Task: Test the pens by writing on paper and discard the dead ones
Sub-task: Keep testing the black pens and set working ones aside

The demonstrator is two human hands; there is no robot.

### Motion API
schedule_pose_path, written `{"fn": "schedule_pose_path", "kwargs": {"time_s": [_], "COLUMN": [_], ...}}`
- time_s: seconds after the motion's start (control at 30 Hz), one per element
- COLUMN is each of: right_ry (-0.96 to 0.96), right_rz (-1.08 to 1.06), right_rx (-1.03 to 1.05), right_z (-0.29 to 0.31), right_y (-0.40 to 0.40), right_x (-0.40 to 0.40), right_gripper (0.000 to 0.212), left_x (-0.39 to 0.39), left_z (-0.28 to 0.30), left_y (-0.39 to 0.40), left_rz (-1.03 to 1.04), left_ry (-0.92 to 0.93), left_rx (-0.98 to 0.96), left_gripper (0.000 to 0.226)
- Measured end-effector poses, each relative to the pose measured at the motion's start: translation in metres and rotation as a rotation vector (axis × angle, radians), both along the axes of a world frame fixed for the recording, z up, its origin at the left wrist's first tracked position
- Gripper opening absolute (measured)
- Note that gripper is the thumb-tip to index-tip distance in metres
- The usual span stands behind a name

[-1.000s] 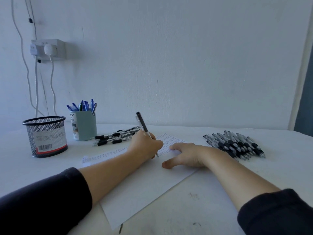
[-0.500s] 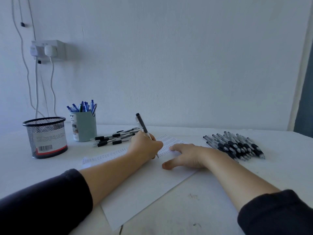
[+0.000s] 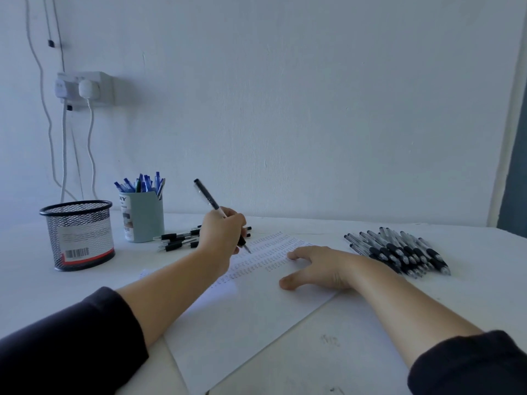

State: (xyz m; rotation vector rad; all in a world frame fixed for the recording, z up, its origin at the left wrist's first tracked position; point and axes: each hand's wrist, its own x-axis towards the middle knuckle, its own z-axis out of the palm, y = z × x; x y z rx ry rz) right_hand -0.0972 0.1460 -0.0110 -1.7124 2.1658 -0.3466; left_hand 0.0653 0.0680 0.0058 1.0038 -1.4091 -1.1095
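My left hand (image 3: 221, 238) grips a black pen (image 3: 209, 202), its tip lifted just above the far part of the white paper (image 3: 242, 317). Rows of small written marks (image 3: 268, 255) cover the sheet's far end. My right hand (image 3: 319, 267) lies flat on the paper, fingers straight, pressing it down. A pile of several black pens (image 3: 399, 252) lies to the right of the paper. A smaller group of black pens (image 3: 179, 240) lies behind my left hand.
A black mesh basket (image 3: 78, 235) with a barcode label stands at the left. A pale green cup (image 3: 144, 216) holding several blue pens stands beside it. A wall socket (image 3: 82, 88) with cables hangs above. The white table (image 3: 370, 337) meets the wall behind.
My left hand has lifted and moved back and left with the pen, uncovering the written rows. My right hand stays on the paper.
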Motion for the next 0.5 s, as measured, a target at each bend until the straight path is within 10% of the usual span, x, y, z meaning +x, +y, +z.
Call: {"fn": "schedule_pose_path", "kwargs": {"time_s": [0.13,0.5], "right_ry": [-0.014,-0.014], "right_rz": [-0.007,0.006], "right_rx": [-0.013,-0.024], "right_z": [-0.0014,0.0010], "right_y": [-0.0014,0.0005], "right_x": [-0.0008,0.0000], "right_gripper": [0.114,0.078], "left_x": [0.0005,0.0025], "left_z": [0.0007,0.0008], "left_y": [0.0000,0.0031], "left_rz": [0.003,-0.032], "left_ry": [0.063,0.121], "left_rx": [-0.011,-0.007], "left_gripper": [0.011,0.025]}}
